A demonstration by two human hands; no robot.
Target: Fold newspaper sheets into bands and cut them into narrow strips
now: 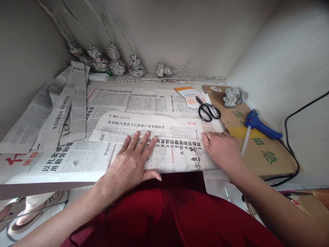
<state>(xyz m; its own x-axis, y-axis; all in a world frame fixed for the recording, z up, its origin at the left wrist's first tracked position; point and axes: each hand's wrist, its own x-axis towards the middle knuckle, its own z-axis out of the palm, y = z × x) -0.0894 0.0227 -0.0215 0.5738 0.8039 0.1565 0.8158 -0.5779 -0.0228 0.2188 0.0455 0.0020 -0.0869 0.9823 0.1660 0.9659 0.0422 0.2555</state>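
A folded newspaper strip (138, 122) lies crosswise on the newspaper-covered table (97, 97). My left hand (131, 161) rests flat, its fingers spread over the lower edge of the strip and its thumb stretched to the right. At the strip's right end my right hand (218, 147) is closed, thumb and curled fingers pinching the paper's edge; the fingertips are partly hidden. Just beyond that hand are black-handled scissors (208, 111), lying partly on a cut piece of orange and white card (189, 94).
Newspaper strips (63, 109) are piled at left. Several woven paper gourds (117, 61) stand along the back wall, near thin rolled paper sticks (174, 81). A blue glue gun (262, 125) and a crumpled grey cloth (233, 96) lie on the cardboard (269, 157) at right, with a black cable (290, 113) beside it.
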